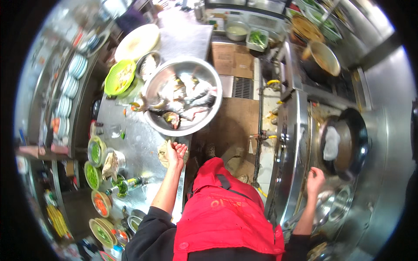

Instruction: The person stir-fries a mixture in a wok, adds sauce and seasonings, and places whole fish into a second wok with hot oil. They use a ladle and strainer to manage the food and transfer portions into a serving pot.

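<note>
My left hand (176,153) is palm up with its fingers apart, at the edge of the steel counter, over or beside a crumpled beige cloth (162,153). Just beyond it stands a large metal bowl (215,107) with cut fish (178,94) inside. At the stove, my right hand (315,178) hovers with loosely curled fingers and nothing visible in it. Near that hand, a dark wok (347,146) sits on the stove with a whitish cloth or pad (331,143) in it. Steel ladles or strainers (326,205) lie beside my right forearm.
On the left counter (140,143) stand a green basket (120,77), a green glass bottle (125,185) lying tilted, and several bowls of chopped vegetables (93,176). A large pot (321,60) stands at the stove's far end. Gas pipes (259,130) run along the stove front.
</note>
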`<state>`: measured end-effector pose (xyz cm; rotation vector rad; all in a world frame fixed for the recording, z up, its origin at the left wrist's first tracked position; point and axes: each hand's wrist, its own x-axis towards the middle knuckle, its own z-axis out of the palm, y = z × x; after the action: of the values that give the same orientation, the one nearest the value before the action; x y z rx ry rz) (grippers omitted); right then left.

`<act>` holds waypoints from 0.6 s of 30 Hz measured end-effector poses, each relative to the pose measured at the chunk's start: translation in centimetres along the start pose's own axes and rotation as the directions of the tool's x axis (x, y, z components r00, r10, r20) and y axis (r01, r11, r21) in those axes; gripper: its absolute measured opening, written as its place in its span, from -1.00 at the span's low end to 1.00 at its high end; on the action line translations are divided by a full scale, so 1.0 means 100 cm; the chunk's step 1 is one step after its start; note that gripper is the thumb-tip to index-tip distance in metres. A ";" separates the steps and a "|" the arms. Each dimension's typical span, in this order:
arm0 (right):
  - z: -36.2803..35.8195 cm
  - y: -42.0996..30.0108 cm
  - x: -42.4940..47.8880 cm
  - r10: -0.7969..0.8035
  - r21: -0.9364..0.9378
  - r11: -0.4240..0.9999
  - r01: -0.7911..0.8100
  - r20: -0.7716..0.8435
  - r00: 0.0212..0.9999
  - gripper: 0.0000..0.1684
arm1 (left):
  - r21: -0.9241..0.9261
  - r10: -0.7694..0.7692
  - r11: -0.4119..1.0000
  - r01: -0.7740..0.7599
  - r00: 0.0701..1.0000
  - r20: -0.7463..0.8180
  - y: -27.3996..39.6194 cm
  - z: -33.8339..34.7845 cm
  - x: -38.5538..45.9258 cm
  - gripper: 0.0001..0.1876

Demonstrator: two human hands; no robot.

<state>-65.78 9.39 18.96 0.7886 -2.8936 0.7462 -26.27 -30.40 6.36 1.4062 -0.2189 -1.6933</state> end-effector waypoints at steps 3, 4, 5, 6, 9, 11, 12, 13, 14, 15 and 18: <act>0.045 -0.142 0.047 -0.168 0.168 0.977 0.135 0.204 0.965 -0.82 | 0.051 0.080 0.995 -0.082 0.996 0.041 0.034 0.006 0.007 -0.64; 0.069 -0.180 0.059 -0.343 0.208 0.930 0.304 0.187 0.921 -0.82 | 0.076 0.112 0.990 -0.116 0.992 0.053 0.042 0.004 0.013 -0.65; 0.091 -0.221 0.071 -0.468 0.232 0.876 0.424 0.194 0.862 -0.82 | 0.115 0.128 0.984 -0.132 0.991 0.048 0.047 -0.001 0.023 -0.68; 0.113 -0.261 0.078 -0.519 0.245 0.850 0.467 0.235 0.822 -0.83 | 0.157 0.140 0.977 -0.146 0.989 0.044 0.051 -0.006 0.033 -0.71; 0.183 -0.355 0.097 -0.683 0.291 0.730 0.618 0.305 0.664 -0.82 | 0.236 0.113 0.963 -0.129 0.990 0.080 0.065 -0.005 0.045 -0.81; 0.233 -0.394 0.110 -0.678 0.241 0.726 0.645 0.413 0.608 -0.84 | 0.281 0.108 0.949 -0.145 0.984 0.144 0.073 -0.003 0.045 -0.83; 0.252 -0.413 0.120 -0.666 0.183 0.704 0.686 0.507 0.548 -0.83 | 0.276 0.112 0.949 -0.152 0.981 0.157 0.074 -0.003 0.045 -0.82; 0.277 -0.424 0.126 -0.670 0.200 0.709 0.676 0.489 0.559 -0.82 | 0.273 0.121 0.948 -0.161 0.980 0.157 0.073 -0.002 0.046 -0.82; 0.290 -0.443 0.132 -0.631 0.139 0.712 0.688 0.557 0.541 -0.79 | 0.268 0.133 0.948 -0.170 0.979 0.152 0.071 -0.003 0.047 -0.83; 0.300 -0.460 0.139 -0.585 0.076 0.710 0.700 0.617 0.527 -0.76 | 0.265 0.145 0.947 -0.181 0.978 0.150 0.069 -0.005 0.048 -0.83; 0.349 -0.469 0.161 -0.504 0.053 0.771 0.634 0.660 0.557 -0.62 | 0.262 0.172 0.942 -0.211 0.971 0.163 0.067 -0.007 0.051 -0.86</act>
<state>-54.21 -49.63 11.51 2.1866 -2.7723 0.0967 -22.02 -37.67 6.77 1.4162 -0.6744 -1.6426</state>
